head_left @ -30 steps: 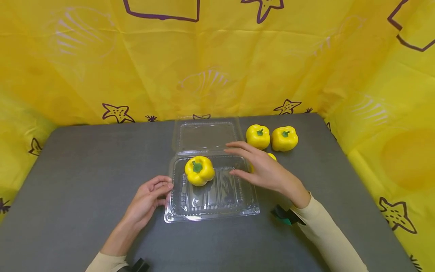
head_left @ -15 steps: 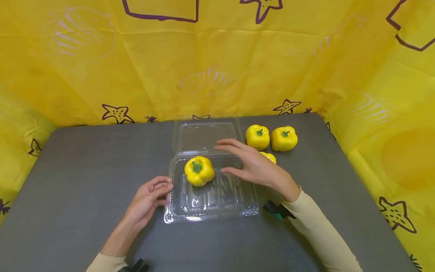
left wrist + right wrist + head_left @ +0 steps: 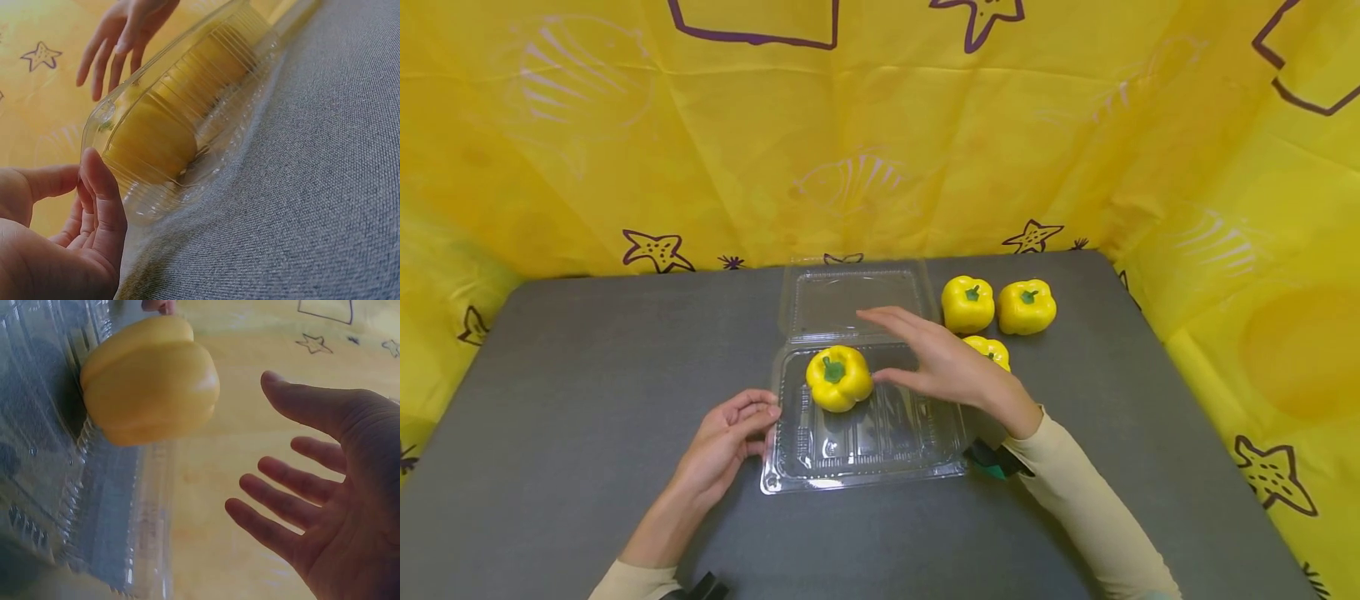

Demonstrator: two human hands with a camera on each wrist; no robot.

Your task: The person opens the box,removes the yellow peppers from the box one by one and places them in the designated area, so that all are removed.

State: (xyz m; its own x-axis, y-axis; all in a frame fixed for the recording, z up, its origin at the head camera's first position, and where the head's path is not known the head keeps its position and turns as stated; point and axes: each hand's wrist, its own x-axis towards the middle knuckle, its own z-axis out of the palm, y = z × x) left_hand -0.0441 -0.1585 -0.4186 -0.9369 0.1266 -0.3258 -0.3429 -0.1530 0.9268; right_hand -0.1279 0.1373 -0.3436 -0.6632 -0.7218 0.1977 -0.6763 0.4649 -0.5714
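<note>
A clear plastic clamshell container (image 3: 880, 433) lies on the table with its lid (image 3: 857, 304) folded back. One yellow bell pepper (image 3: 838, 379) with a green stem sits in the left part of its base. At the base's left rim, my left hand (image 3: 730, 437) pinches the edge between thumb and fingers, as the left wrist view also shows. My right hand (image 3: 943, 358) hovers above the right part of the container, fingers spread and holding nothing. In the right wrist view its thumb and fingers face the pepper (image 3: 150, 381), with a gap between.
Two yellow bell peppers stand at the back right, one pepper (image 3: 967, 304) beside another pepper (image 3: 1027, 307). A third pepper (image 3: 988, 352) is partly hidden behind my right hand. Yellow patterned cloth (image 3: 880, 125) rises behind the grey table (image 3: 625, 375).
My right hand has moved left over the container toward the pepper inside, uncovering more of the nearest pepper outside. My left hand keeps its place on the rim.
</note>
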